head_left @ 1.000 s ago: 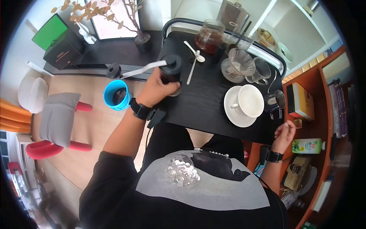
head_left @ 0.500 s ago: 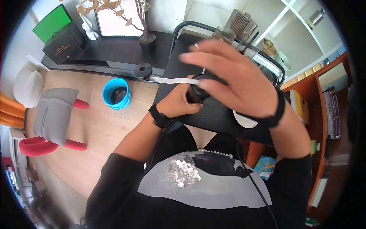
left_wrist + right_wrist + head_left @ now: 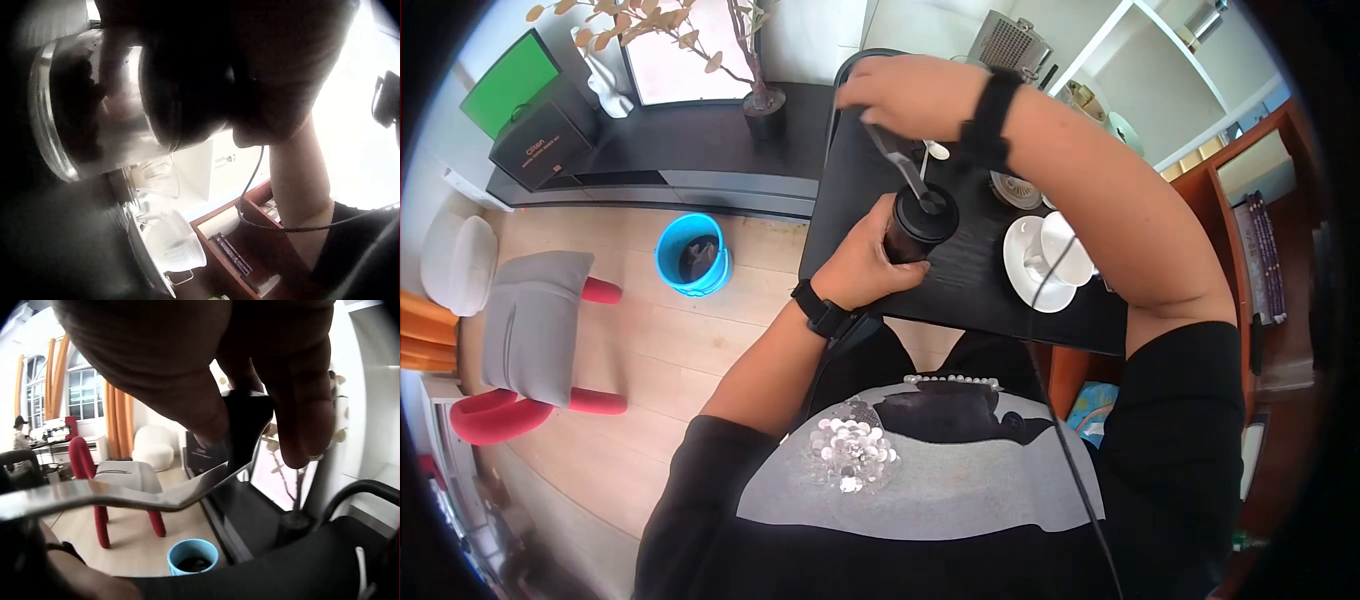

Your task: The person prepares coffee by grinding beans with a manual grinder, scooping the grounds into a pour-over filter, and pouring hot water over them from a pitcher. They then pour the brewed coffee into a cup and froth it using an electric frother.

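Note:
A hand coffee grinder (image 3: 924, 216) with a black top stands at the left part of the black table (image 3: 970, 290). My left hand (image 3: 862, 262) grips its body, fingers wrapped round it. In the left wrist view the grinder's clear lower jar (image 3: 119, 119) shows dark contents. From the lid a metal crank (image 3: 908, 173) slants away toward the far left. At its end, my right hand (image 3: 912, 97) holds the black knob (image 3: 245, 425) between thumb and fingers, as the right wrist view shows. Beyond the lid lies a white spoon (image 3: 938, 150).
Right of the grinder, a white cup (image 3: 1068, 255) sits on a saucer (image 3: 1022, 272). A glass dripper (image 3: 1012, 190) is partly hidden behind my right arm. A blue bucket (image 3: 690, 284) stands on the floor at left. A cable (image 3: 1068, 440) hangs from my right arm.
My right hand came up from the table's right side, reached across to the crank and took its knob. The crank swung from pointing left to pointing away. The left hand kept its grip, moving the grinder slightly right.

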Demonstrator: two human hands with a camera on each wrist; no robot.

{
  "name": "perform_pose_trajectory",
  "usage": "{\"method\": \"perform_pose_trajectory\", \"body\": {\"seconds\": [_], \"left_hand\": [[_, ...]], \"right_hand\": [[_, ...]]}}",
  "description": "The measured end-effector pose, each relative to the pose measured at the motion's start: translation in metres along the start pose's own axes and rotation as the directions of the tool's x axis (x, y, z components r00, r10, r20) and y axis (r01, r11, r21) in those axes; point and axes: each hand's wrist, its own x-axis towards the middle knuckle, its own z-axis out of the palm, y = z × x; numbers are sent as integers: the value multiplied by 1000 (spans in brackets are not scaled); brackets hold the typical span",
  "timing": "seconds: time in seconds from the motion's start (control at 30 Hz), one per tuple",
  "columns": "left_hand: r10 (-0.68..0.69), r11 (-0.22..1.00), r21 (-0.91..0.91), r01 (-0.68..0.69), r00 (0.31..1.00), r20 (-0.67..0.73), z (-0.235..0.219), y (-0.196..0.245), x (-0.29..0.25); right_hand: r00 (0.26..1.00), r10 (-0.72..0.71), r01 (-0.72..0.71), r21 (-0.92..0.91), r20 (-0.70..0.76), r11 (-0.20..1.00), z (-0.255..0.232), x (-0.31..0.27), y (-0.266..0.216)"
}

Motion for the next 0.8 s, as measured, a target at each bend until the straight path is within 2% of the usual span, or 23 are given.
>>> {"method": "perform_pose_trajectory", "body": {"seconds": [0.03, 0.07, 0.1, 0.13, 0.2, 0.27, 0.3, 0.33, 0.37, 0.43, 0.5, 0.53, 0.57, 0.63, 0.7, 0.73, 0.77, 0.8], "left_hand": [[1, 1000, -8, -1, 1000, -3, 1, 0, -1], [80, 996, 55, -77, 996, -50, 2, 0, -1], [160, 981, 124, -148, 983, -93, 2, 0, -2], [161, 981, 124, -148, 982, -100, 0, 0, -3], [16, 1000, -20, -19, 991, -135, -5, -1, -8], [47, 998, -25, -53, 981, -190, -10, -5, -8], [78, 996, -29, -88, 968, -236, -13, -7, -7], [80, 996, -27, -89, 967, -243, -15, -8, -6], [104, 994, 0, -107, 962, -253, -16, -8, -6], [127, 992, 26, -124, 955, -267, -17, -10, -3], [129, 990, -29, -140, 958, -255, -16, -16, -2], [131, 990, -22, -141, 959, -252, -14, -16, -2], [156, 986, -10, -164, 955, -253, -12, -14, -2], [197, 980, 29, -196, 944, -265, -12, 1, -9], [53, 927, -361, -104, 987, -149, -11, 29, -27], [-67, 444, -895, 52, 997, 25, -14, -4, -18], [-58, 470, -882, 17, 998, -11, -15, -24, -11], [247, 929, -256, -266, 963, -107, -18, -38, -4]], "right_hand": [[997, 79, -79, 9, 9, 997, 0, -14, 9], [994, 101, -101, 5, -31, 995, 7, -28, 22], [983, 182, -182, -35, 9, 983, 1, -44, 20], [980, 195, -194, -25, 38, 981, 0, -58, 25], [978, 209, -208, -17, 24, 978, -11, -90, 11], [973, 227, -229, 34, 47, 973, -17, -119, -6], [956, 265, -280, 115, 129, 953, -25, -128, -21], [954, 262, -283, 155, 145, 946, -30, -138, -37], [950, 278, -297, 137, 142, 945, -35, -144, -58], [947, 223, -278, 242, 231, 930, -46, -146, -94], [969, 53, -140, 358, 243, 923, -44, -140, -119], [947, -47, -60, 321, 318, 945, -50, -129, -129], [964, -144, 53, 368, 224, 928, -41, -119, -135], [950, -280, 213, 366, 139, 906, -30, -90, -145], [935, -304, 241, 302, 183, 922, -30, -51, -150], [940, -328, 296, 245, 98, 923, -24, -30, -147], [933, -359, 352, 182, 10, 918, -15, -9, -141], [924, -379, 380, 214, -46, 900, -8, 12, -129]]}}
